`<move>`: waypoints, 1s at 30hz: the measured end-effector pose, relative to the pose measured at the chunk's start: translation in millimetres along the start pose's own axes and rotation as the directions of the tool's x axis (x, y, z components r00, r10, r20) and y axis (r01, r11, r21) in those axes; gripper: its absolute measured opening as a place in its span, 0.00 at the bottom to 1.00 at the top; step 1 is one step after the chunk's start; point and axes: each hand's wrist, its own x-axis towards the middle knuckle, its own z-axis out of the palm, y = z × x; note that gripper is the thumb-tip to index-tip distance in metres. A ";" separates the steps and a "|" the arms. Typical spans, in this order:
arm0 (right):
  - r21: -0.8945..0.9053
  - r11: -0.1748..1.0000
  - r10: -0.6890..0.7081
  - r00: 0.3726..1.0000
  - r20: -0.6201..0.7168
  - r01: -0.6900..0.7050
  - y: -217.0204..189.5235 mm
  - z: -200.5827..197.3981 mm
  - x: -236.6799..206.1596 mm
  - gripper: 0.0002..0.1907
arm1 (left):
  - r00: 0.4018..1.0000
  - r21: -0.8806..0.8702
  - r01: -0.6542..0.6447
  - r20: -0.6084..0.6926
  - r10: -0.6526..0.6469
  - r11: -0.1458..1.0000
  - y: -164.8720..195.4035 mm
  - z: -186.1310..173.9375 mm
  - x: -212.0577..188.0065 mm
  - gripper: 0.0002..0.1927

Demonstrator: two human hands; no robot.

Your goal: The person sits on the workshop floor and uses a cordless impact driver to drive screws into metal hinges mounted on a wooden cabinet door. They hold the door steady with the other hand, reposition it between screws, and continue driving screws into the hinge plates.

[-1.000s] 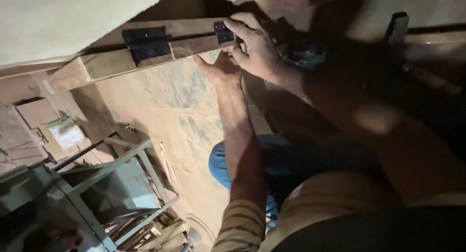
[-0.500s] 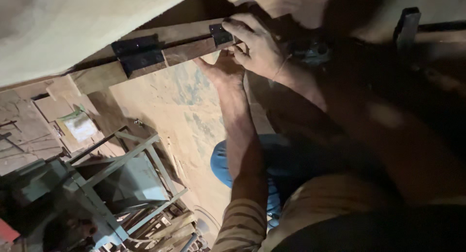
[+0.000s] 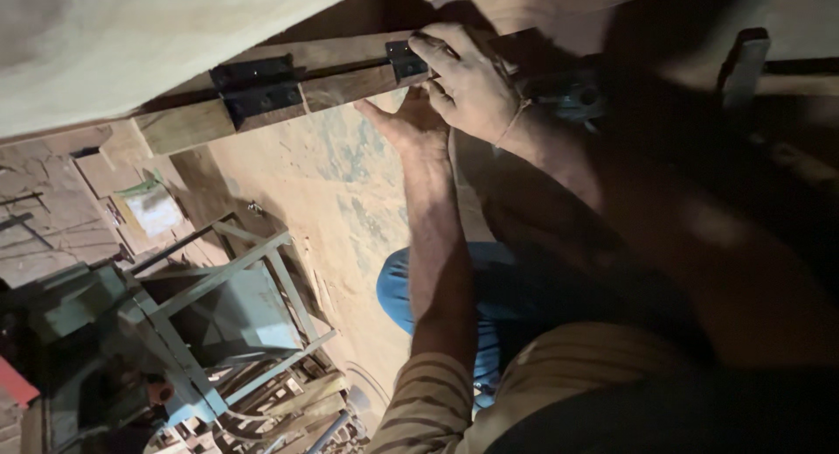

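My right hand (image 3: 472,87) lies curled over the second black hinge (image 3: 407,61), fingertips pressing it to the wooden beam (image 3: 262,104); my left hand (image 3: 406,122), fingers together, props the beam from beneath.

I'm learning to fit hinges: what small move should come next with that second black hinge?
Probably nudge the second hinge square to the wooden strip, since the right hand covers it at the edge while the left hand braces beneath.
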 end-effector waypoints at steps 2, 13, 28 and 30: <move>0.091 0.992 0.086 0.995 0.060 -0.091 -1.4 -0.4 0.1 0.29 | 1.000 -0.001 0.011 -0.015 -0.011 1.000 -0.3 -2.2 0.4 0.66; -0.014 1.000 0.023 0.999 0.049 -0.022 -2.7 -2.3 3.3 0.30 | 0.998 0.101 -0.059 0.014 0.058 0.993 -1.9 -3.3 0.3 0.68; 0.037 0.999 0.026 1.000 0.000 -0.026 4.0 11.1 -6.9 0.29 | 1.000 0.031 -0.020 0.010 0.019 0.999 1.2 6.7 -6.9 0.67; 0.114 0.993 0.026 1.000 0.004 -0.026 2.7 10.6 -7.8 0.30 | 0.997 0.001 0.021 -0.069 -0.021 1.000 1.8 13.7 -10.3 0.65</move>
